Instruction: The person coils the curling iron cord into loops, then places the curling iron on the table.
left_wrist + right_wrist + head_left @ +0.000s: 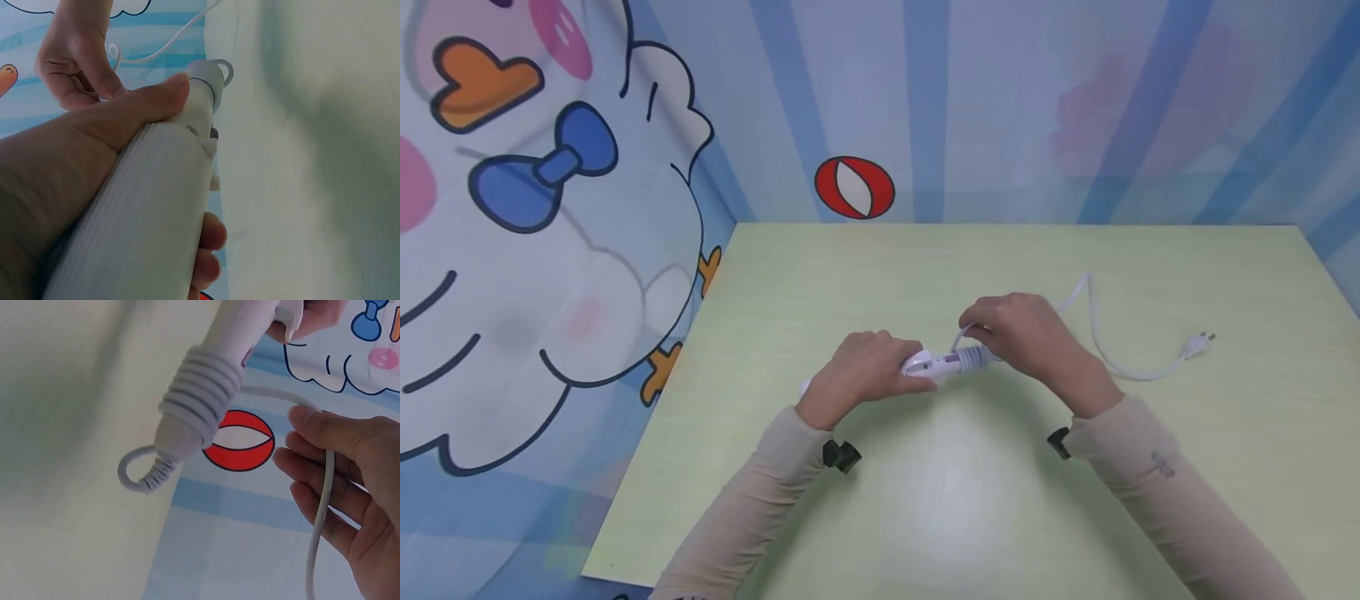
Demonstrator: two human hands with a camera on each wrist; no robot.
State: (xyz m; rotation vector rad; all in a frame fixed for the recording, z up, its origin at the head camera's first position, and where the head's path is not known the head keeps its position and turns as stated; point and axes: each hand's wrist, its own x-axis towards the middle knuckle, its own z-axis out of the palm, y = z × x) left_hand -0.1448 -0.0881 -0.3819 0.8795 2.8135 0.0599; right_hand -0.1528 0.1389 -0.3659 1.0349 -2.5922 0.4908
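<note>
A white curling iron (934,365) with a small clamp lever lies across my left hand (868,367), which grips its body with the thumb along the top. Several turns of white cord (203,390) are wound around the handle end, and a small loop sticks out at the strain relief (159,474). My right hand (1018,333) is just past that end. Its thumb and fingers pinch the cord's loose length (325,487), which runs from the coil across the palm. Most of the barrel is hidden under the left hand in the head view.
Beyond the right hand the cord trails over the pale green table (850,267) to a two-pin plug (1197,344). A printed backdrop (1000,108) with cartoon figures rises behind the table and on its left.
</note>
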